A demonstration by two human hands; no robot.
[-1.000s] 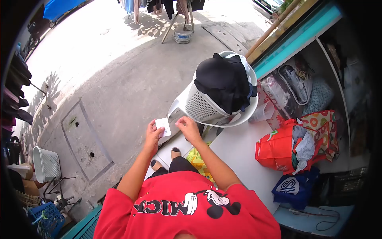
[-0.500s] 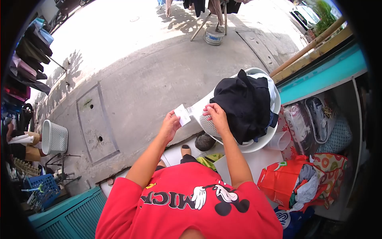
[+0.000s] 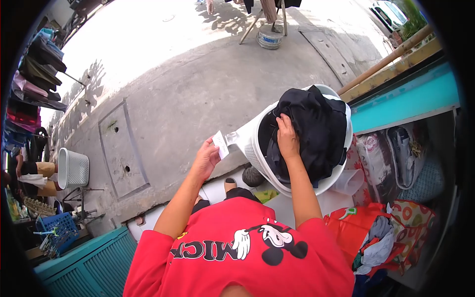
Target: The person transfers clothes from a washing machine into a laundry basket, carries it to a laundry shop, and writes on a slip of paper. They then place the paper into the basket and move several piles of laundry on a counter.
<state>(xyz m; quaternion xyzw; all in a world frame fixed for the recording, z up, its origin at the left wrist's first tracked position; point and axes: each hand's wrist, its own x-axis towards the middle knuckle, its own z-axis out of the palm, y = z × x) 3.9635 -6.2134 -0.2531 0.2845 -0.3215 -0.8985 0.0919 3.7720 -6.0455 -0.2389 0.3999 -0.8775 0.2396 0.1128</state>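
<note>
My left hand pinches a small white paper slip with faint print on it. Just right of the slip, a clear, shiny piece sits by the narrow end of a white plastic laundry basket. Black clothes are heaped in the basket. At the near left side of the heap, my right hand has its fingers bent onto the black fabric, gripping it; the fingertips are partly lost against the cloth.
A red bag with clothes spilling out lies at right, below a clear plastic cup. Wrapped textiles fill a turquoise-edged shelf. At left, a person's legs show beside a white basket and hanging clothes.
My right hand has moved right, from beside the basket's rim onto the black clothes, which have shifted and uncovered the basket's near left inside. The left hand keeps the slip, now turned more edge-on.
</note>
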